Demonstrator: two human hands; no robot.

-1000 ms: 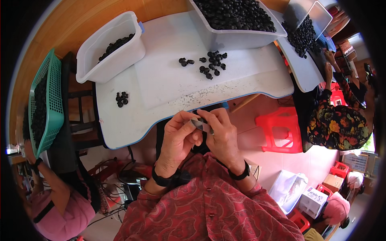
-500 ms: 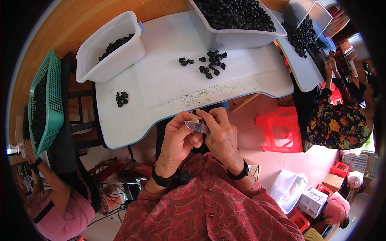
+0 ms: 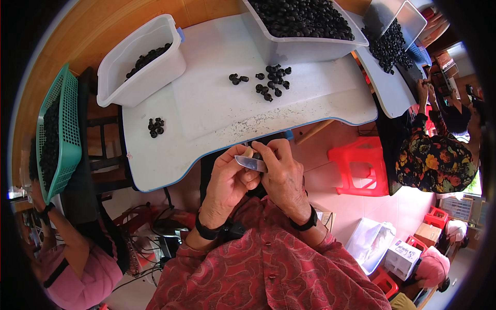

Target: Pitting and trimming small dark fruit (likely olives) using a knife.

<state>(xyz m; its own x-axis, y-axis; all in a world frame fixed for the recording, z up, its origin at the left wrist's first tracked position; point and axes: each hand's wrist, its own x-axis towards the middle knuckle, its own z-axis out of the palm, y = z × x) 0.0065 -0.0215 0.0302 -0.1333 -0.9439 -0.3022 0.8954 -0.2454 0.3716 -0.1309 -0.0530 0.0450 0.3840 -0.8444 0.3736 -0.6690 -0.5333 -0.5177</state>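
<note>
My two hands meet just off the front edge of the white table [image 3: 206, 124]. In my right hand [image 3: 284, 175] is a small knife [image 3: 251, 164], its bright blade pointing left across the fingers of my left hand [image 3: 227, 178]. The left fingers are pinched closed behind the blade; a bit of something dark shows between the hands, too covered to name. Small black round parts [image 3: 273, 82] lie loosely grouped on the table beyond my hands, a few more black parts [image 3: 238, 79] beside them. A separate cluster of black parts [image 3: 156, 127] sits at the left.
A large grey bin [image 3: 310, 51] heaped with black parts stands at the back. To its left is a white tub [image 3: 142, 77], partly filled. A green basket [image 3: 70, 139] is at far left. Red stool [image 3: 361, 165] at right. Co-workers sit on both sides; dark crumbs dot the table's front.
The knife blade has shifted very slightly left against the left fingers. Both hands stay together in nearly the same place, and the parts on the table have not moved.
</note>
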